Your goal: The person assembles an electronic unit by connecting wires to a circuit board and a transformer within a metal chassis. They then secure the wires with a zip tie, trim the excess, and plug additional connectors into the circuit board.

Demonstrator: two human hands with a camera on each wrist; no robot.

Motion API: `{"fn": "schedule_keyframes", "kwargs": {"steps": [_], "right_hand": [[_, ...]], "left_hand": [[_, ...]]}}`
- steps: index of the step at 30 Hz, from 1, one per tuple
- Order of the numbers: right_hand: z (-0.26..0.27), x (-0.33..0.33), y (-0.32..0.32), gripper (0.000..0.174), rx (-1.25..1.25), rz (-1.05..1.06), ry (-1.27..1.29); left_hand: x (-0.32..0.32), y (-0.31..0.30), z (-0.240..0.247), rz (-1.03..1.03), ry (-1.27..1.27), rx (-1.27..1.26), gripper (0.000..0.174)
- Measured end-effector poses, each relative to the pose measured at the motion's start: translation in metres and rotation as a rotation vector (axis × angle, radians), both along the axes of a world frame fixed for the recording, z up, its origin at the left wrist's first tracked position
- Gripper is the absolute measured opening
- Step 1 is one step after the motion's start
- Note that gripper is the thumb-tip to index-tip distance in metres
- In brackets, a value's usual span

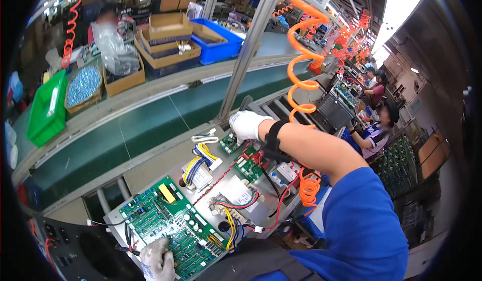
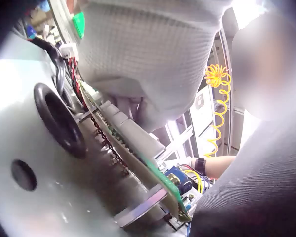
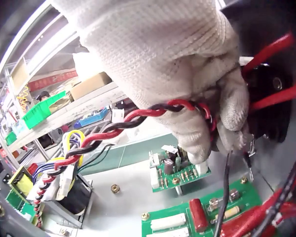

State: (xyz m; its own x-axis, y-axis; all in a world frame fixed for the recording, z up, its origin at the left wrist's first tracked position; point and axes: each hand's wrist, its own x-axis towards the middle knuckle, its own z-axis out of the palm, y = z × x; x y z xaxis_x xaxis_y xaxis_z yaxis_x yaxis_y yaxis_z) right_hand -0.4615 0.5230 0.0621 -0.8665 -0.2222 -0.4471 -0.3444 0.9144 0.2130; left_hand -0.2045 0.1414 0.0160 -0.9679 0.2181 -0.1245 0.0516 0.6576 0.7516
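Observation:
The white-gloved right hand [image 1: 247,125] is over the far end of a metal plate, beside a small green board [image 1: 229,143]. In the right wrist view the gloved hand [image 3: 187,84] pinches a twisted red and black wire [image 3: 123,124] above the small board [image 3: 175,170]; thin wire ends show below the fingertips. The gloved left hand [image 1: 158,261] rests on the near edge of a large green circuit board [image 1: 150,215]. In the left wrist view its glove [image 2: 148,59] covers part of the board's white components [image 2: 133,133], with the fingertips partly hidden.
A transformer [image 1: 243,198] and a smaller wired one [image 1: 200,176] stand on the plate. A black panel [image 1: 75,246] is at lower left. Beyond runs a green conveyor [image 1: 150,125], with a green bin [image 1: 47,110] and boxes behind. An orange coiled hose [image 1: 301,85] hangs at right.

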Motion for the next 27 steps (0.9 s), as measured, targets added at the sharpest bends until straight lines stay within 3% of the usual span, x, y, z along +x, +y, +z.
{"fn": "schedule_keyframes", "kwargs": {"steps": [2,3,5,8,9,10,11,12,13,14,15,16,17,18,21,23,24,25,27], "right_hand": [[0.003,0.010,-0.002,0.032,-0.006,-0.016,0.049],[0.003,0.013,-0.004,0.028,-0.019,-0.038,0.079],[0.008,0.014,-0.005,0.028,-0.062,-0.015,0.120],[0.005,0.021,0.002,0.031,-0.095,0.028,0.123],[0.022,0.027,-0.003,0.036,-0.152,-0.011,0.098],[0.033,0.030,-0.005,0.039,-0.240,-0.007,0.137],[0.054,0.039,-0.006,0.039,-0.413,0.011,0.185],[0.061,0.040,-0.001,0.033,-0.610,0.171,0.281],[0.083,0.054,0.000,0.027,-0.817,0.200,0.233],[0.115,0.082,-0.002,0.025,-0.870,0.117,0.142],[0.129,0.104,0.004,0.025,-0.811,0.173,0.133],[0.138,0.137,0.011,0.024,-0.862,0.042,-0.051],[0.126,0.153,0.032,0.025,-0.897,0.336,-0.252],[0.104,0.185,0.043,0.028,-1.096,0.462,-0.313],[0.051,0.277,0.057,0.042,-0.552,-0.052,-0.291],[-0.009,0.302,0.082,0.054,-0.492,-0.378,-0.132],[-0.035,0.313,0.090,0.062,-0.677,-0.486,0.133],[-0.052,0.318,0.095,0.065,-0.794,-0.615,0.198],[-0.087,0.322,0.087,0.068,-0.763,-0.669,0.487]], "left_hand": [[0.001,0.003,0.007,0.071,-0.210,0.153,0.033],[0.001,0.005,0.000,-0.025,0.122,-0.006,0.035],[0.006,0.009,0.011,0.063,-0.133,-0.061,0.036],[0.002,0.008,-0.008,-0.005,0.196,-0.086,0.033],[-0.004,0.004,-0.027,-0.027,0.339,-0.023,0.032],[-0.003,0.009,-0.013,0.001,0.215,0.012,0.032],[-0.001,0.013,-0.010,-0.006,0.300,0.001,0.030],[0.000,0.012,-0.013,-0.008,0.293,-0.024,0.030],[0.001,0.011,-0.016,-0.008,0.287,-0.041,0.030],[0.002,0.014,-0.009,-0.034,0.293,-0.048,0.029],[0.004,0.014,-0.007,-0.049,0.303,-0.091,0.030],[0.006,0.016,-0.004,-0.046,0.286,-0.100,0.030],[0.007,0.019,0.001,-0.042,0.277,-0.107,0.031],[0.008,0.024,0.005,-0.045,0.283,-0.112,0.031],[0.022,0.059,0.037,-0.104,0.310,-0.025,0.030],[0.024,0.096,0.066,-0.234,0.219,0.091,0.028],[0.022,0.116,0.071,-0.319,0.184,0.142,0.028],[0.020,0.136,0.073,-0.401,0.151,0.196,0.027],[0.014,0.175,0.061,-0.620,-0.085,0.285,0.031]]}}
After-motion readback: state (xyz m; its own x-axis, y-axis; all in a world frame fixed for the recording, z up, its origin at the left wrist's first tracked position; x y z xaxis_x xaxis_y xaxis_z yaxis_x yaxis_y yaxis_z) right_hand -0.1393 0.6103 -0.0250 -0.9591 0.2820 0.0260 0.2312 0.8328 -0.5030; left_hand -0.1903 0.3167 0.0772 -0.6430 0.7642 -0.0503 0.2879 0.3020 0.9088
